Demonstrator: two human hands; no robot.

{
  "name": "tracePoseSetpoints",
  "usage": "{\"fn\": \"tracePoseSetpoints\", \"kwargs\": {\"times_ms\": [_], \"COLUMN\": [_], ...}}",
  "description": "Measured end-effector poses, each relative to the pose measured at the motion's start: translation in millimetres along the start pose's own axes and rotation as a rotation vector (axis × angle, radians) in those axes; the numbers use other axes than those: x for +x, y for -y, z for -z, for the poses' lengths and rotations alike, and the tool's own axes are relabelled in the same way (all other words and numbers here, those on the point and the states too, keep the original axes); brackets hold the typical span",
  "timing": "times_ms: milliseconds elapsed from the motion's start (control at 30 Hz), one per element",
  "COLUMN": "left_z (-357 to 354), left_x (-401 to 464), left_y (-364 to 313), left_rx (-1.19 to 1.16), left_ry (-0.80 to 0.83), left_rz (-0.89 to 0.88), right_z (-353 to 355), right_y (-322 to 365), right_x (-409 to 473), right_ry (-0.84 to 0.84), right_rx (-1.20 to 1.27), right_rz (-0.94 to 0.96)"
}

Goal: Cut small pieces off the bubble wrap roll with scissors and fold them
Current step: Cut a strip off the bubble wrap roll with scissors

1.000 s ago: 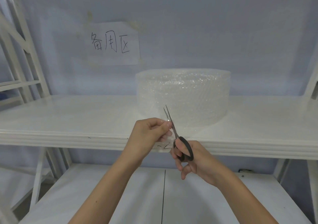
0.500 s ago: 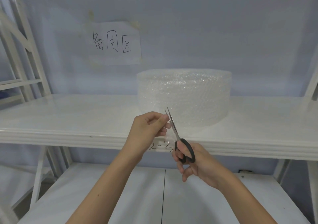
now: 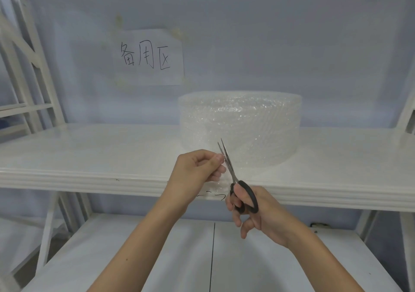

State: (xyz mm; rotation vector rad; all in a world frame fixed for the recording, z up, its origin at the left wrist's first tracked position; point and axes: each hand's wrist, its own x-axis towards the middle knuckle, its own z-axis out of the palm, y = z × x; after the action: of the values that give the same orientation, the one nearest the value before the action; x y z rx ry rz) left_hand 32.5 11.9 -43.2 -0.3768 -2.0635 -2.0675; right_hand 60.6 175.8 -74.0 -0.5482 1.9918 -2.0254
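A wide clear bubble wrap roll (image 3: pixel 242 123) stands on end on the white shelf (image 3: pixel 89 157). A loose flap of it (image 3: pixel 219 179) hangs toward me over the shelf's front edge. My left hand (image 3: pixel 197 170) pinches the flap's upper edge between thumb and fingers. My right hand (image 3: pixel 253 211) grips the black-handled scissors (image 3: pixel 233 177), whose blades point up and away, slightly parted, right beside my left fingertips and against the flap. The flap is transparent and hard to trace.
A paper sign with handwritten characters (image 3: pixel 149 57) is taped to the wall behind. A lower white shelf (image 3: pixel 157 258) lies beneath my arms. White rack uprights stand at the left (image 3: pixel 29 67) and right (image 3: pixel 406 116).
Both hands have stayed in nearly the same place. The scissor blades have closed a little along the flap, and the flap's marked lower edge has shifted slightly.
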Motion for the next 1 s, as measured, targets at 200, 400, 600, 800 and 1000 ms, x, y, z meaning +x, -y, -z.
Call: {"fn": "tracePoseSetpoints", "kwargs": {"times_ms": [200, 400, 600, 800, 1000], "left_z": [-1, 1, -2, 3, 8], "left_x": [-4, -4, -11, -9, -7], "left_y": [-1, -2, 0, -3, 1], "left_rx": [0.017, 0.008, 0.012, 0.047, 0.109], "left_ry": [0.028, 0.045, 0.132, 0.096, 0.103], "left_rz": [-0.03, -0.024, -0.043, -0.072, -0.049], "right_z": [1, 0, 2, -2, -2], "right_y": [8, 13, 21, 23, 26], "right_x": [8, 10, 17, 23, 25], "right_ry": [0.019, 0.004, 0.009, -0.021, -0.064], "right_rx": [-0.003, -0.044, -0.021, -0.056, -0.069], "right_rz": [0.01, 0.036, 0.032, 0.044, 0.049]}}
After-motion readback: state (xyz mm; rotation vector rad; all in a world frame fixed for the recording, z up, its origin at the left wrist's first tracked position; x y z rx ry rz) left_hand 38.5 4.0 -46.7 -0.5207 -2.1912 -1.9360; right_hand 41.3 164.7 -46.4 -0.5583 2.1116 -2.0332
